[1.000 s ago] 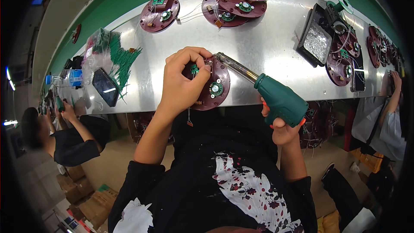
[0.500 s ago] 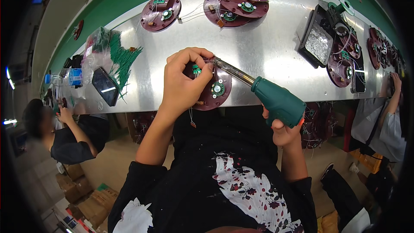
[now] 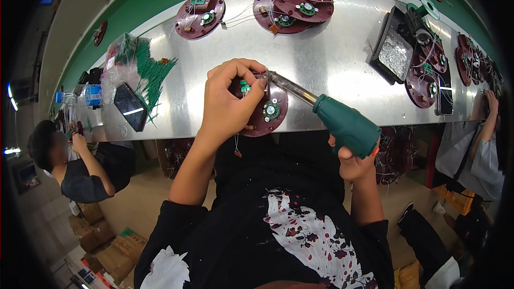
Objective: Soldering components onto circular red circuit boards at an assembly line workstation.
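A maroon round plate (image 3: 277, 123) lies at the bench's near edge, fitted with a green-rimmed round part (image 3: 271, 109) and a small green circuit board (image 3: 244, 86). My left hand (image 3: 231, 96) is over its left side, thumb and forefinger pinched together at the plate's far edge; what they grip is too small to make out. A green pistol-shaped soldering gun (image 3: 348, 126) is in my right hand (image 3: 354, 163), fingers wrapped round its handle. Its metal barrel slants up and left, ending right beside my left fingertips. A thin wire with a small connector (image 3: 237, 154) hangs off the bench edge.
More maroon plates with wires (image 3: 201, 16) sit along the far side, some stacked (image 3: 300, 8). A black tray of clear bits (image 3: 395, 56) and a wire spool (image 3: 428, 6) are at right. Green strips (image 3: 152, 75), a phone (image 3: 130, 107) and a bottle (image 3: 88, 95) lie left. People work on both sides.
The soldering gun has shifted slightly to the right, its tip a little farther from my left fingertips. My left hand and the plate have stayed almost still.
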`<action>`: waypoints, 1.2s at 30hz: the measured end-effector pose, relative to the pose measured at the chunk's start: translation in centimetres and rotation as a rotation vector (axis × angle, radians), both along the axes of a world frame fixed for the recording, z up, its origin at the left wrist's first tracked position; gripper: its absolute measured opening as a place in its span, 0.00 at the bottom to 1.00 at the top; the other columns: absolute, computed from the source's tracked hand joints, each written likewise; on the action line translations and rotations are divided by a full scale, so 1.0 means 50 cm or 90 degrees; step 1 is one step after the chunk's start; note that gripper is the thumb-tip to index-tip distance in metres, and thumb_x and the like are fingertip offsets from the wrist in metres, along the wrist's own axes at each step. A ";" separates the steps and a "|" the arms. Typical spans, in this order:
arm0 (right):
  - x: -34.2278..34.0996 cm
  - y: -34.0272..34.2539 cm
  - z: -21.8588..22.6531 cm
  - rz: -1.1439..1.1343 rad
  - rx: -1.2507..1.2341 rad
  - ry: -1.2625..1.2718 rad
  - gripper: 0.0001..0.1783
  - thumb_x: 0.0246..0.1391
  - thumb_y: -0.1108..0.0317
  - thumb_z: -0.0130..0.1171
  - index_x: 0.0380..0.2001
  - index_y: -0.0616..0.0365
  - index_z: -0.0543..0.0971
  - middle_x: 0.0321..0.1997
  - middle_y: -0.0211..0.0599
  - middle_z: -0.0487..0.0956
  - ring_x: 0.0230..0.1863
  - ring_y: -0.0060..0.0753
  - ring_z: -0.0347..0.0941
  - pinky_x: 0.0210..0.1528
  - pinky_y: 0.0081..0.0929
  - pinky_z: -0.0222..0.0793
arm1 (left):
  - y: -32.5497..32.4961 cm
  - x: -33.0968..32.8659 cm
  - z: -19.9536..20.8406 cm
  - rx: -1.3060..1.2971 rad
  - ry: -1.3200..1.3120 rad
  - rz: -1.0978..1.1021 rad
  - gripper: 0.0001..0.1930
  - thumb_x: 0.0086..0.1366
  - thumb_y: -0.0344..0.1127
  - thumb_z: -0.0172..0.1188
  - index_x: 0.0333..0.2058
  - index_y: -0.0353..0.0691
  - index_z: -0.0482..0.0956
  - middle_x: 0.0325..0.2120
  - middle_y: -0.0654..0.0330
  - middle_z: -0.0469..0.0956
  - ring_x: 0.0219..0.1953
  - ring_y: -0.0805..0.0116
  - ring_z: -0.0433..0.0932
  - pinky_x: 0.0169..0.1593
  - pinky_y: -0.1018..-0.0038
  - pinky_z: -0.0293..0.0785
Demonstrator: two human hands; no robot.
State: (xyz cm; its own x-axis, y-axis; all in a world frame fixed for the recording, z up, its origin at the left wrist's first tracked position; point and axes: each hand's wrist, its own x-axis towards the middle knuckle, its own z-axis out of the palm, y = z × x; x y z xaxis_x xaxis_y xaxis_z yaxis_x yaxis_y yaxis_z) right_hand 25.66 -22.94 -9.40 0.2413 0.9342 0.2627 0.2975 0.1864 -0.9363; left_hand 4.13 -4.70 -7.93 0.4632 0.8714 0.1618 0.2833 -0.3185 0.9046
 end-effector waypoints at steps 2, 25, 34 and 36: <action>-0.010 -0.005 -0.005 -0.032 -0.001 0.076 0.41 0.62 0.32 0.56 0.47 0.67 0.81 0.36 0.37 0.81 0.29 0.24 0.75 0.32 0.22 0.70 | 0.001 -0.002 0.000 0.009 0.004 -0.001 0.08 0.56 0.28 0.68 0.26 0.39 0.75 0.38 0.61 0.86 0.41 0.64 0.80 0.56 0.68 0.66; -0.013 -0.009 -0.034 -0.034 0.037 0.123 0.44 0.63 0.30 0.51 0.52 0.67 0.79 0.49 0.48 0.84 0.31 0.26 0.75 0.37 0.28 0.75 | 0.011 -0.002 0.043 -0.089 0.023 -0.046 0.10 0.54 0.30 0.71 0.26 0.37 0.75 0.39 0.55 0.85 0.41 0.59 0.82 0.51 0.66 0.74; -0.013 0.000 -0.007 -0.042 0.032 0.152 0.49 0.64 0.28 0.45 0.57 0.72 0.73 0.45 0.49 0.84 0.30 0.24 0.74 0.35 0.26 0.74 | -0.028 -0.049 0.137 0.341 0.360 -0.227 0.31 0.47 0.37 0.79 0.49 0.39 0.76 0.55 0.50 0.76 0.53 0.56 0.79 0.59 0.65 0.73; -0.018 0.001 -0.010 -0.054 0.041 0.155 0.50 0.64 0.27 0.45 0.58 0.72 0.73 0.44 0.49 0.84 0.29 0.24 0.74 0.34 0.26 0.73 | -0.018 -0.060 0.148 0.309 0.379 -0.304 0.38 0.44 0.43 0.81 0.54 0.40 0.74 0.58 0.47 0.72 0.51 0.49 0.79 0.55 0.60 0.75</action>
State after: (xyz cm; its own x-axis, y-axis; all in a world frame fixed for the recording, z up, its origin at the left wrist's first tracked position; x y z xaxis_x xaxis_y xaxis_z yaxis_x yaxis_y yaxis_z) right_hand 24.74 -22.92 -9.88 0.3815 0.8912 0.2455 0.0824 0.2317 -0.9693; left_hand 1.15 -5.58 -0.52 0.8830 0.4625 0.0795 0.4006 -0.8311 0.3858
